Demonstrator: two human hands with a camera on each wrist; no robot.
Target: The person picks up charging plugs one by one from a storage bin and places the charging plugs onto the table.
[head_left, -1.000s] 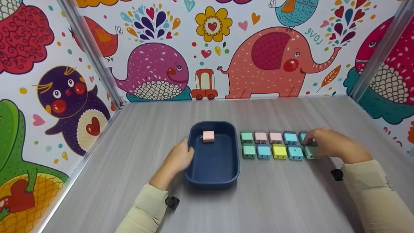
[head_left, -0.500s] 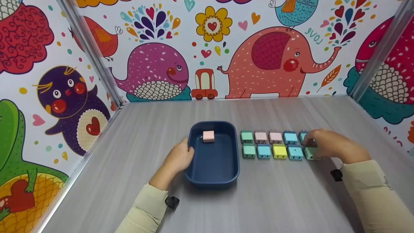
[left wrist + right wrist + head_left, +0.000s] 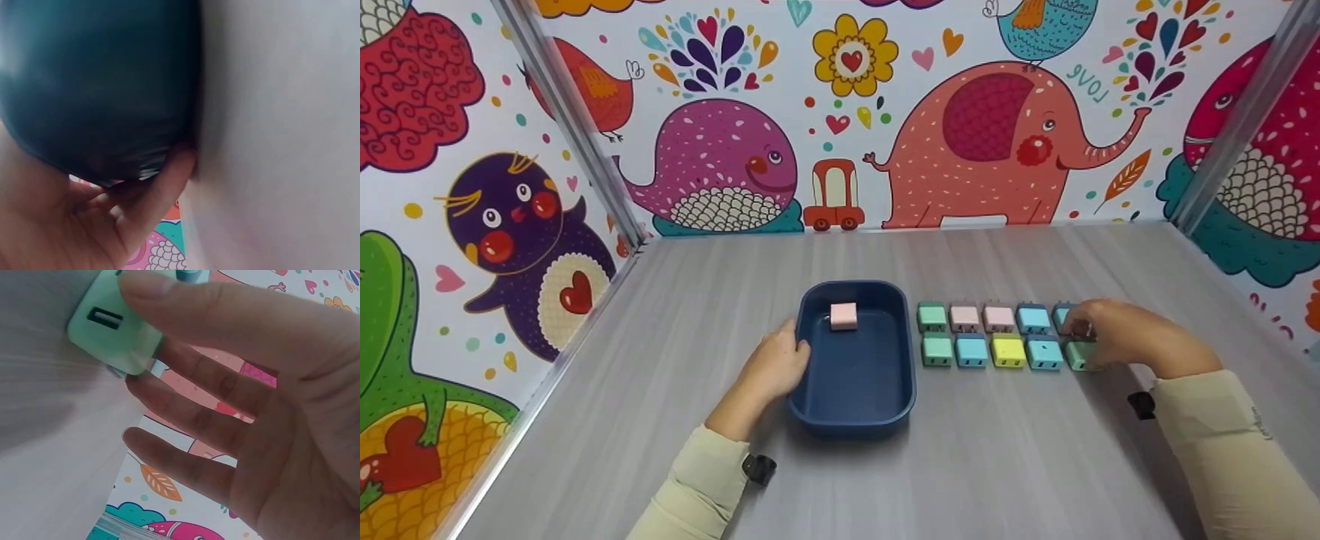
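My left hand (image 3: pixel 772 364) grips the left wall of a deep blue plastic tub (image 3: pixel 851 416), thumb at the rim; in the left wrist view its fingers (image 3: pixel 163 188) lie against the tub's dark side near the tabletop. Inside the tub, toward the far left corner, lies a pink charger plug (image 3: pixel 844 316). At the right end of the near row, my right hand (image 3: pixel 1140 337) pinches a green charger plug (image 3: pixel 93 340), thumb on its port face and fingertips behind. A blue charger plug (image 3: pixel 1062 315) just beyond is partly hidden by that hand.
Two rows of charger plugs stand right of the tub, among them a yellow charger plug (image 3: pixel 1008 351), a pink charger plug (image 3: pixel 964 318) and a light blue charger plug (image 3: pixel 1044 352). The grey table (image 3: pixel 975 465) meets cartoon-printed walls (image 3: pixel 750 45) at the back and sides.
The green charger plug at my right hand has shifted very slightly to the left. My left hand and the tub have stayed put.
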